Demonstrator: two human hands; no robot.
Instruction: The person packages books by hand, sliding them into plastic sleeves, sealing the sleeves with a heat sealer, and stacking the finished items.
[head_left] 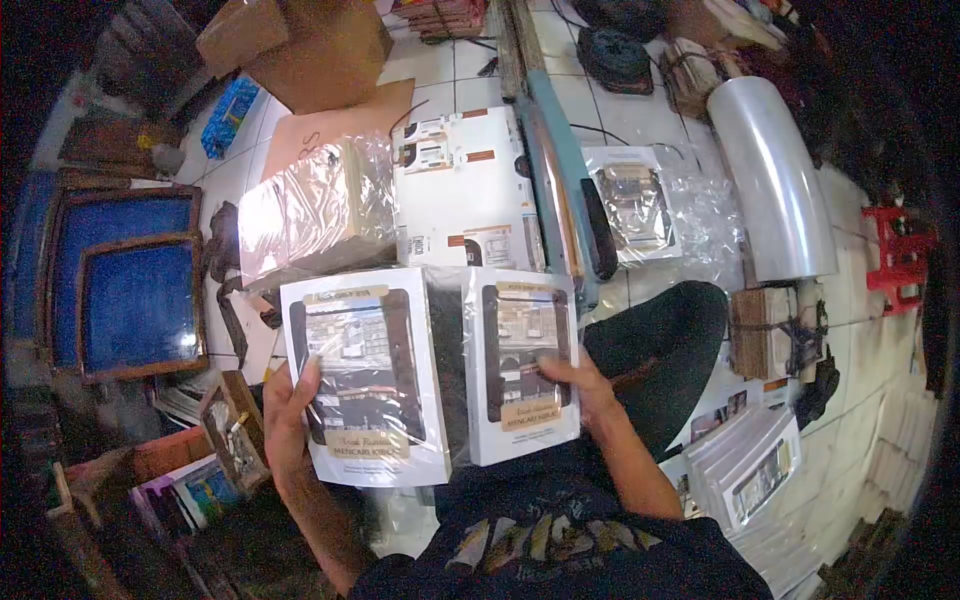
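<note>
Two white paperback books with the same photo cover are held side by side above my lap. My left hand (292, 405) grips the left book (365, 380) by its outer edge, thumb on the cover; a glossy sheen shows on that book. The right book (522, 370) is in my right hand (578, 385), its thumb lying across the cover photo. Just beyond them sits a stack wrapped in clear plastic (320, 210), beside a white printed carton (465, 185). Fingers behind both books are hidden.
A long teal bar-shaped tool (560, 170) lies ahead. Right of it are another book (632, 200) on clear film and a large plastic roll (770, 180). More books (745, 465) are stacked at lower right. Blue framed screens (145, 290) and an ashtray box (235, 430) stand left.
</note>
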